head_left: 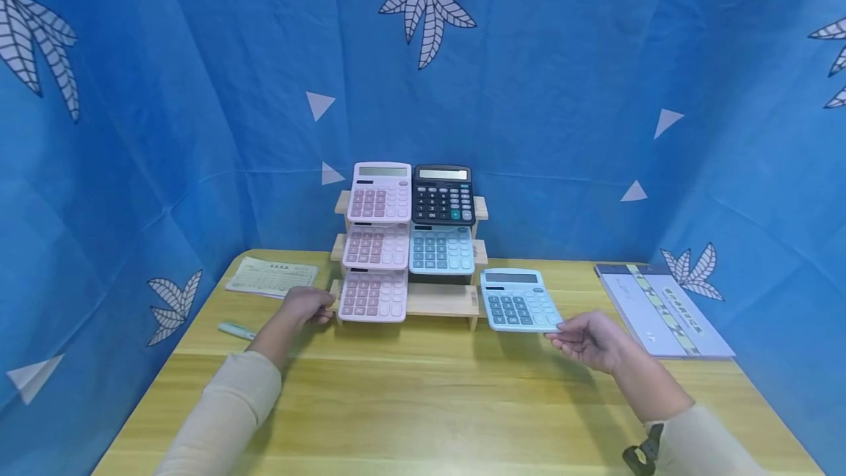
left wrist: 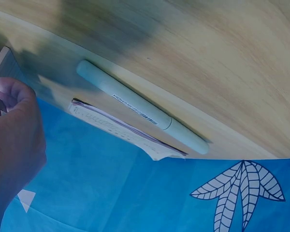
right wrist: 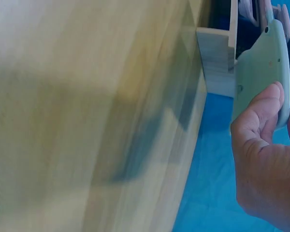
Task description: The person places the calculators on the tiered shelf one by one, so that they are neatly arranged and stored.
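Observation:
A light blue calculator point(head_left: 520, 301) is pinched at its lower right corner by my right hand point(head_left: 588, 342), just right of the wooden stand point(head_left: 444, 300). The right wrist view shows the calculator's pale back point(right wrist: 261, 67), with the thumb against it. My left hand point(head_left: 305, 308) grips the left end of the stand's lowest shelf, beside a pink calculator point(head_left: 374, 295). Above that one, another pink calculator point(head_left: 377, 246) and a white-pink one point(head_left: 381, 192) lean on the upper shelves. To their right are a black calculator point(head_left: 443, 195) on top and a second light blue calculator point(head_left: 441, 250) below it.
A pale green marker point(left wrist: 125, 104) and a printed paper pad point(head_left: 271, 276) lie on the left of the wooden table point(head_left: 423, 410). A notebook-like stack with a patterned band point(head_left: 667, 311) lies at the right edge. Blue curtains point(head_left: 529, 79) enclose the table's back and sides.

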Demonstrator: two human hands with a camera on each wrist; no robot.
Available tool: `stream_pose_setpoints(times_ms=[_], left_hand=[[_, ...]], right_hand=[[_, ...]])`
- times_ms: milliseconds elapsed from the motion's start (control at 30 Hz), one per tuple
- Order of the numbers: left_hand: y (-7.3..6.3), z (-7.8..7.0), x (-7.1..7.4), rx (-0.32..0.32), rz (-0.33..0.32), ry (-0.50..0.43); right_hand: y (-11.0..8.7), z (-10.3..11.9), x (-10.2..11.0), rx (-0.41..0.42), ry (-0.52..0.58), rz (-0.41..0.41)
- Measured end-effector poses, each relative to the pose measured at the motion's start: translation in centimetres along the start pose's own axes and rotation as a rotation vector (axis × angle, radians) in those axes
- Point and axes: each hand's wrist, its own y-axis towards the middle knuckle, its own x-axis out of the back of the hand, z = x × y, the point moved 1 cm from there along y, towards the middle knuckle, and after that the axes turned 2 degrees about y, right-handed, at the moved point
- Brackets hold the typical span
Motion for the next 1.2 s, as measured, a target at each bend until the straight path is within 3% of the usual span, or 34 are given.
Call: stream_pose_setpoints(times_ms=[167, 400, 767, 967, 1200], left_hand=[[0.0, 0.0, 0.1, -0.003, 0.01, -0.003], [-0.1, 0.1, 0.4, -0.002, 0.01, 0.001], [0.1, 0.2, 0.3, -0.02, 0.025, 0.005], [0.3, 0.4, 0.4, -0.038, 0.037, 0.017], [0.2, 0.1, 0.6, -0.017, 0.052, 0.026]], right_hand=[[-0.2, -0.9, -0.6, -0.012, 0.02, -0.003], [0.3, -1.8, -2.7, -0.015, -0.033, 0.061], [2.8, -3.4, -6.9, -0.057, -0.068, 0.103], [4.3, -4.0, -8.5, -0.031, -0.064, 0.12], [5.4, -4.9, -10.1, 0.001, -0.075, 0.103]])
